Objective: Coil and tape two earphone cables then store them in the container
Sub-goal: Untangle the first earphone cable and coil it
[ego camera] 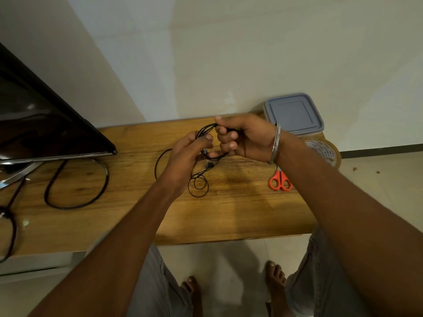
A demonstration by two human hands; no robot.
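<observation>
I see a thin black earphone cable (207, 138) gathered in several strands above the wooden table, its loose end hanging down into small loops (198, 184) on the tabletop. The container (294, 114), square with a grey lid shut on it, stands at the table's far right corner. A roll of brown tape (324, 152) lies just in front of it.

A single wide-angle camera sat on the person's head and looked forward and steeply down, close above the tabletop (240, 207). The wall filled the frame toward 12 o'clock, the floor and bare feet (274, 275) lay at 6 o'clock, and both forearms ran in from the lower corners. Straight edges bowed near the borders.
</observation>
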